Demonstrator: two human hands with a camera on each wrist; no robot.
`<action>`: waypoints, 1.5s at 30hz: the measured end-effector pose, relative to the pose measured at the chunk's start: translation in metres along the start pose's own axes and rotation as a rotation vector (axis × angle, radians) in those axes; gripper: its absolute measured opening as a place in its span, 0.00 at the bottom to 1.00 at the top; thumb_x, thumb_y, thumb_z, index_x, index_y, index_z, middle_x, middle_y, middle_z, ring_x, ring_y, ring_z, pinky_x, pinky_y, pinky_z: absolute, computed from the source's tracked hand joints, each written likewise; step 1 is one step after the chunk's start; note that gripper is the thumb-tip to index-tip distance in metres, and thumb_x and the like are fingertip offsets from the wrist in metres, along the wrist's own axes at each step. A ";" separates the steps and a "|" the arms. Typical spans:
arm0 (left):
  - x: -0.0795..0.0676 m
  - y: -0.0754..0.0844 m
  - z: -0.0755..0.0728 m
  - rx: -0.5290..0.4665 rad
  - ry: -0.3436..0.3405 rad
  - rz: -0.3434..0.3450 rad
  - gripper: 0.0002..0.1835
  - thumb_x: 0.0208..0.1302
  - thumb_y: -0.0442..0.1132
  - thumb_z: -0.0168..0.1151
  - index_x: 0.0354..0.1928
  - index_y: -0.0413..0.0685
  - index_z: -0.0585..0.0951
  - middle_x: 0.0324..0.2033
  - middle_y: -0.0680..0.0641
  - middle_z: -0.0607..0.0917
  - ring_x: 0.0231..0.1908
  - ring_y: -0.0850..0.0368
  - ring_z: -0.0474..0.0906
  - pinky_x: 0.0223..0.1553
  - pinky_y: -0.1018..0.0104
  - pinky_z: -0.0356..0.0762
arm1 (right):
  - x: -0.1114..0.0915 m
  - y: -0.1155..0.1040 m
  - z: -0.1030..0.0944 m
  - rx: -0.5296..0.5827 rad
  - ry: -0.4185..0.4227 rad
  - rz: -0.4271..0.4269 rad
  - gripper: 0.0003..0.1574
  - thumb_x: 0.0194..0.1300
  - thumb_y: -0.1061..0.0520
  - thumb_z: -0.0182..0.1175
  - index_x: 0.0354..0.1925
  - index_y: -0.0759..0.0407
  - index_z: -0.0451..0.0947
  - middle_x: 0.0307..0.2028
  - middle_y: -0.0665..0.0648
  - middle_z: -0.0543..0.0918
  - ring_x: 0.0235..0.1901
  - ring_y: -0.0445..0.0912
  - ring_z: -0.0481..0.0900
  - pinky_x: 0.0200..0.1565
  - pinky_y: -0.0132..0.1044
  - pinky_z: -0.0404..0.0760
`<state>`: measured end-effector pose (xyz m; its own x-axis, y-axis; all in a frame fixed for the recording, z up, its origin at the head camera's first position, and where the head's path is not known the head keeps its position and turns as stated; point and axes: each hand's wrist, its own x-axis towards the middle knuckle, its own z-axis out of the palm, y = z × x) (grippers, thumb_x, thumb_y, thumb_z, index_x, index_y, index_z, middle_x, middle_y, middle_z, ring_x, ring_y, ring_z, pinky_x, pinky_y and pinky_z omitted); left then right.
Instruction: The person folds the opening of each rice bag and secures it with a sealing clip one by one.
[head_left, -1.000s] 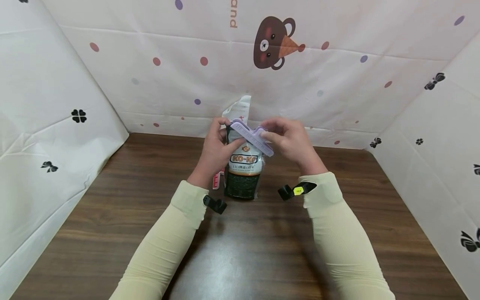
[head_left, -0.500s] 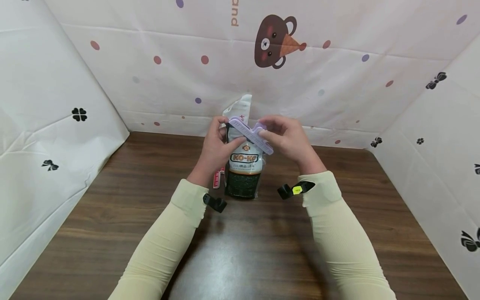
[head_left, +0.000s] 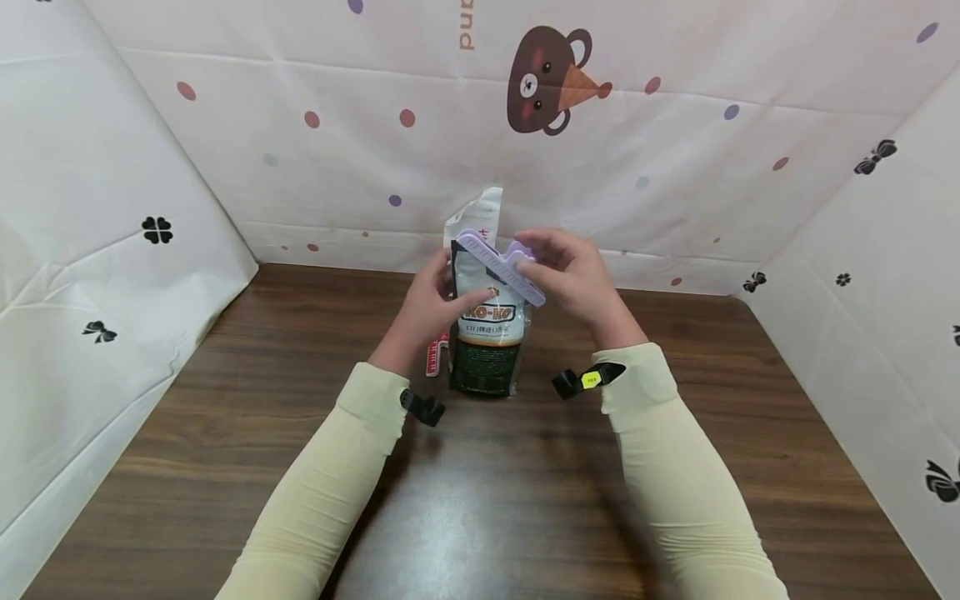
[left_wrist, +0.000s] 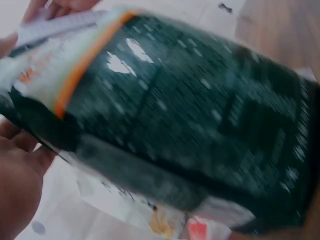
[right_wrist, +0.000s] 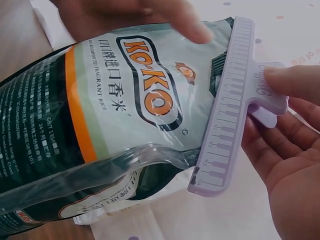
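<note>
A green and white KO-KO rice bag stands upright at the back of the table. A purple bag clip with a piano-key pattern lies slantwise across its top; in the right wrist view the clip's bar spans the bag's top edge. My right hand pinches the clip's handle tabs between thumb and fingers. On the bag's left side is my left hand, with its straight thumb across the front label and its other fingers partly hidden behind the bag. The left wrist view is blurred.
Behind the rice bag rises a white package. A red and white item sits at the bag's lower left, partly covered. Printed cloth hangs just beyond the back edge of the wooden table, with more cloth along both sides.
My left hand has slid down from the bag's top left corner and the clip's end, and its thumb has shifted lower on the label. The right hand keeps its pinch on the clip.
</note>
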<state>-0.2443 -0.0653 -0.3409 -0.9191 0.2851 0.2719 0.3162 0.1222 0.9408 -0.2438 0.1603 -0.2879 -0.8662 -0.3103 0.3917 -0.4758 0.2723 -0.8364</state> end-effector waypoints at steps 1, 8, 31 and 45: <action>-0.001 -0.003 -0.001 0.009 -0.019 -0.027 0.37 0.56 0.51 0.71 0.67 0.64 0.65 0.57 0.49 0.80 0.56 0.52 0.78 0.55 0.48 0.77 | 0.000 0.000 0.001 0.002 0.000 -0.001 0.24 0.62 0.60 0.65 0.57 0.63 0.76 0.49 0.60 0.82 0.40 0.43 0.82 0.41 0.32 0.81; -0.010 -0.027 -0.011 0.095 -0.137 -0.147 0.43 0.50 0.56 0.74 0.68 0.68 0.64 0.59 0.53 0.77 0.60 0.54 0.74 0.62 0.49 0.71 | 0.001 0.000 0.002 0.006 0.000 -0.004 0.26 0.62 0.60 0.65 0.59 0.59 0.75 0.51 0.61 0.81 0.43 0.44 0.81 0.43 0.33 0.81; -0.024 -0.046 -0.017 0.140 -0.186 -0.191 0.48 0.43 0.62 0.76 0.68 0.72 0.63 0.64 0.52 0.73 0.65 0.51 0.70 0.62 0.50 0.71 | -0.061 0.083 0.026 0.173 -0.115 0.290 0.54 0.57 0.58 0.71 0.74 0.46 0.53 0.70 0.59 0.63 0.68 0.59 0.65 0.63 0.51 0.72; -0.033 -0.055 -0.021 0.172 -0.154 -0.227 0.50 0.45 0.54 0.78 0.69 0.77 0.59 0.66 0.46 0.71 0.66 0.48 0.69 0.60 0.49 0.73 | -0.071 0.087 0.048 0.098 -0.106 0.351 0.60 0.52 0.44 0.74 0.74 0.38 0.48 0.67 0.52 0.68 0.66 0.51 0.68 0.64 0.54 0.70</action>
<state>-0.2364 -0.1013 -0.3978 -0.9284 0.3714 0.0125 0.1544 0.3548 0.9221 -0.2158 0.1622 -0.4067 -0.9510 -0.3070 0.0374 -0.1317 0.2923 -0.9472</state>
